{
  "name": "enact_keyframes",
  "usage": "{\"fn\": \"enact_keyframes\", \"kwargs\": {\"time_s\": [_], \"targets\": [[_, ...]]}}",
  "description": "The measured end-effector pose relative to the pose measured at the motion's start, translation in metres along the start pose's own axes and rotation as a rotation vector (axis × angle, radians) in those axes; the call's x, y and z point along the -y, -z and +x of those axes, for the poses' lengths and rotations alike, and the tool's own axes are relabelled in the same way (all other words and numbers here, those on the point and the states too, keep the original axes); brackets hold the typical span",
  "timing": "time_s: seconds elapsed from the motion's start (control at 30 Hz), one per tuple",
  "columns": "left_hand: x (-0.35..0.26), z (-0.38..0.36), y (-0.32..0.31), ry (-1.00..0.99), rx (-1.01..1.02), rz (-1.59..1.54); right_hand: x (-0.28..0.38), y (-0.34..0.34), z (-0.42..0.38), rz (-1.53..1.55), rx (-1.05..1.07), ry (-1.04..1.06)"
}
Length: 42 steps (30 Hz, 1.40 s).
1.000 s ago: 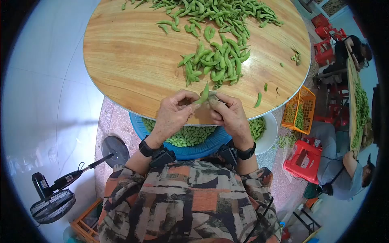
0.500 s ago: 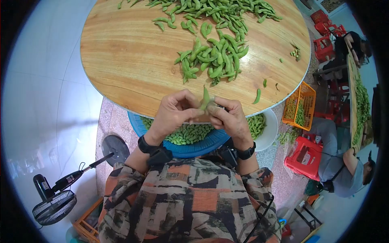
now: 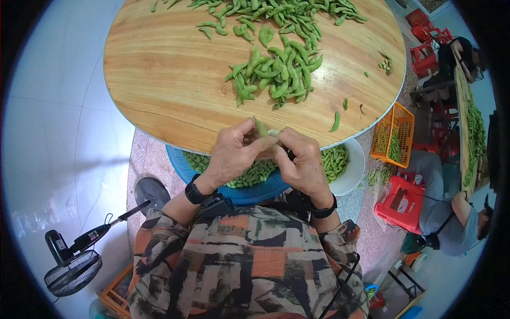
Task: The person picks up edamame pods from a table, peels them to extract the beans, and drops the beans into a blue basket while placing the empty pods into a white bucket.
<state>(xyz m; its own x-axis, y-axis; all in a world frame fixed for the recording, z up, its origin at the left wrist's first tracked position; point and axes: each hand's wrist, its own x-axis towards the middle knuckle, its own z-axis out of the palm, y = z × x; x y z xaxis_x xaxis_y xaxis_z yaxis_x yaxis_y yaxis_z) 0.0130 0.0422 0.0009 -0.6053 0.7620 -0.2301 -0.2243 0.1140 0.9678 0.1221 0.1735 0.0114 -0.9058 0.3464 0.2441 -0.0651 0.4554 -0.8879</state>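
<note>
A green edamame pod [image 3: 260, 126] is pinched between the fingers of my left hand [image 3: 234, 151], its tip pointing up past the table edge. My right hand [image 3: 304, 159] presses its fingertips against the lower end of the same pod. Both hands are closed and meet above a blue basin [image 3: 249, 194] of shelled green beans [image 3: 255, 174]. Beyond my hands, a small pile of unshelled pods [image 3: 279, 74] lies on the round wooden table [image 3: 159, 85]. A single pod [image 3: 334, 122] rests apart, to the right.
A larger pod heap [image 3: 287, 16] covers the table's far side. At right stand a white bucket [image 3: 357, 167] holding pods, an orange crate [image 3: 406, 133] and a red stool [image 3: 401, 204]. Two people sit at another table [image 3: 463, 106]. A black fan [image 3: 73, 271] is at left.
The pod has tilted leftward, and my hands have drawn closer together around it. My left hand has shifted slightly to the right. The piles on the table look the same.
</note>
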Motion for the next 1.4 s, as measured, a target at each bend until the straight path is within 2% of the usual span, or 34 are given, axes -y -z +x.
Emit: {"fn": "enact_keyframes", "kwargs": {"time_s": [0.07, 0.1, 0.17, 0.2, 0.27, 0.3, 0.37, 0.4, 0.47, 0.5, 0.57, 0.6, 0.63, 0.67, 0.7, 0.77, 0.8, 0.83, 0.9, 0.93, 1.0, 1.07, 1.13, 1.17, 1.2, 1.23, 1.3, 1.33, 1.4], "targets": [[0.007, -0.002, -0.001, -0.146, -0.031, 0.138, -0.003, 0.0, -0.002, -0.017, 0.01, 0.011], [0.007, -0.002, 0.002, -0.145, -0.031, 0.137, -0.004, -0.001, -0.002, -0.035, 0.021, 0.025], [0.001, -0.001, 0.014, -0.085, 0.112, 0.516, 0.0, -0.001, -0.002, -0.042, 0.033, 0.011], [-0.001, 0.0, 0.017, -0.083, 0.109, 0.517, 0.001, -0.001, -0.002, -0.046, 0.045, -0.003], [-0.007, 0.003, 0.023, -0.287, 0.201, 0.688, -0.002, 0.0, -0.003, -0.022, 0.061, -0.02], [-0.012, 0.005, 0.027, -0.286, 0.2, 0.689, -0.003, 0.001, -0.004, -0.001, 0.073, -0.039], [-0.019, 0.009, 0.033, -0.193, 0.383, 0.544, 0.0, 0.002, -0.004, 0.037, 0.066, -0.068], [-0.018, 0.009, 0.034, -0.194, 0.384, 0.545, 0.002, 0.002, -0.004, 0.074, 0.059, -0.098], [-0.016, 0.01, 0.034, 0.175, 0.449, 0.008, 0.002, -0.002, -0.004, 0.048, 0.013, -0.072], [-0.015, 0.01, 0.033, 0.173, 0.448, 0.009, 0.001, -0.004, -0.003, 0.022, -0.032, -0.046], [-0.009, 0.009, 0.028, 0.198, 0.387, -0.303, 0.002, -0.007, -0.003, -0.032, -0.05, -0.041], [-0.004, 0.009, 0.025, 0.199, 0.385, -0.305, 0.002, -0.01, -0.004, -0.085, -0.069, -0.038], [0.002, 0.01, 0.023, 0.198, 0.347, -0.438, 0.001, -0.018, -0.006, -0.084, -0.066, -0.037], [0.009, 0.01, 0.02, 0.195, 0.307, -0.57, 0.0, -0.03, -0.007, -0.215, -0.141, 0.041], [0.022, 0.011, 0.019, 0.191, 0.304, -0.569, -0.003, -0.038, -0.008, -0.345, -0.217, 0.121], [0.049, 0.009, 0.012, -0.365, -0.031, 0.447, -0.005, -0.045, -0.008, -0.407, -0.201, 0.155], [0.02, 0.002, -0.004, -0.225, -0.01, -0.009, -0.005, -0.049, -0.007, -0.443, -0.227, 0.154], [0.021, 0.003, -0.009, -0.223, -0.013, -0.009, -0.004, -0.053, -0.008, -0.481, -0.252, 0.152], [0.021, 0.004, -0.014, -0.027, -0.084, -0.497, -0.002, -0.054, -0.006, -0.522, -0.254, 0.16], [0.028, 0.004, -0.012, -0.028, -0.085, -0.497, -0.002, -0.055, -0.004, -0.563, -0.258, 0.166], [0.044, 0.004, -0.008, -0.326, -0.187, 0.307, -0.003, -0.052, 0.0, -0.539, -0.282, 0.209], [0.045, 0.003, -0.004, -0.335, -0.18, 0.333, -0.004, -0.049, 0.002, -0.513, -0.304, 0.252], [0.032, 0.002, -0.004, -0.34, -0.172, 0.356, -0.005, -0.045, 0.001, -0.333, -0.28, 0.234], [0.022, 0.001, -0.003, -0.065, -0.094, -0.022, -0.006, -0.042, 0.0, -0.333, -0.279, 0.232], [0.013, 0.002, -0.003, 0.21, -0.014, -0.397, -0.006, -0.039, -0.002, -0.24, -0.239, 0.134], [0.01, 0.003, 0.001, 0.211, -0.015, -0.397, -0.007, -0.036, -0.003, -0.146, -0.198, 0.036], [0.006, 0.006, 0.01, 0.266, 0.143, -0.306, -0.01, -0.031, -0.003, -0.075, -0.192, 0.014], [0.006, 0.008, 0.014, 0.265, 0.144, -0.305, -0.013, -0.03, -0.003, 0.018, -0.152, -0.042], [0.008, 0.012, 0.023, 0.279, 0.282, -0.33, -0.015, -0.028, -0.004, 0.114, -0.112, -0.098]]}}
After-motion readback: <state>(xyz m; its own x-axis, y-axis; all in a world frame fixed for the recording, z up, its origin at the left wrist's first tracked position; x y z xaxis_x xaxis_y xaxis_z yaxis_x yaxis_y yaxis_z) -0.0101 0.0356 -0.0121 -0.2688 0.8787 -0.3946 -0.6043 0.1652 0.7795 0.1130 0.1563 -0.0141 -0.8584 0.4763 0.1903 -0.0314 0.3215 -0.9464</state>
